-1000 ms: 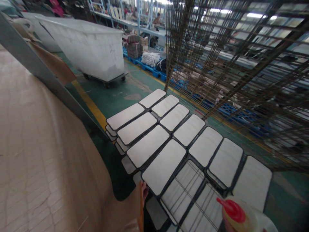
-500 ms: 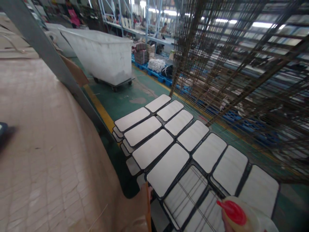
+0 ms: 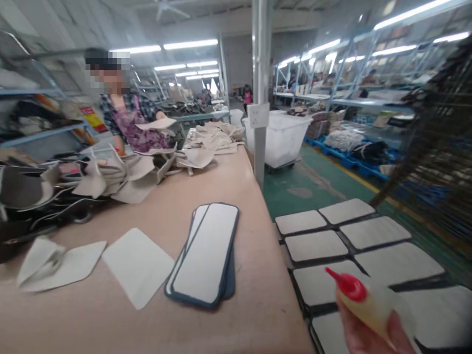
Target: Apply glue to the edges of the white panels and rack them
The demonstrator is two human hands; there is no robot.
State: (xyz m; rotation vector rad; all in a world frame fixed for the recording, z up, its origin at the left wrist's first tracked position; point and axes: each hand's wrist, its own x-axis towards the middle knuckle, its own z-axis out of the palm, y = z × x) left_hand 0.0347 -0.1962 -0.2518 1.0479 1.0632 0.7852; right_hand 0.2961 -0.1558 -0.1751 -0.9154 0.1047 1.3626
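Observation:
My right hand [image 3: 363, 327] is wrapped round a squeeze bottle [image 3: 381, 305] of yellowish liquid with a red nozzle cap [image 3: 350, 286], which points up and to the left. Behind and beneath the bottle, white rounded panels with dark borders [image 3: 316, 246] lie in rows on a rack beside the table. A small stack of similar dark-edged panels [image 3: 206, 253] rests on the brown-covered table [image 3: 258, 314]. Left of that stack lie a flat pale sheet [image 3: 138, 268] and a folded pale piece [image 3: 61, 265]. My left hand is out of view.
Across the table a person [image 3: 129, 113] in a patterned apron holds a pale piece. Heaped beige and dark pieces [image 3: 125, 172] cover the table's far left. A metal post [image 3: 260, 88] stands at the table edge, near a white wheeled bin [image 3: 280, 137]. A wire rack [image 3: 438, 113] rises at right.
My view has swung left and up from the panel rack to the table and the person across it. The bottle stays in my right hand, now more fully in sight.

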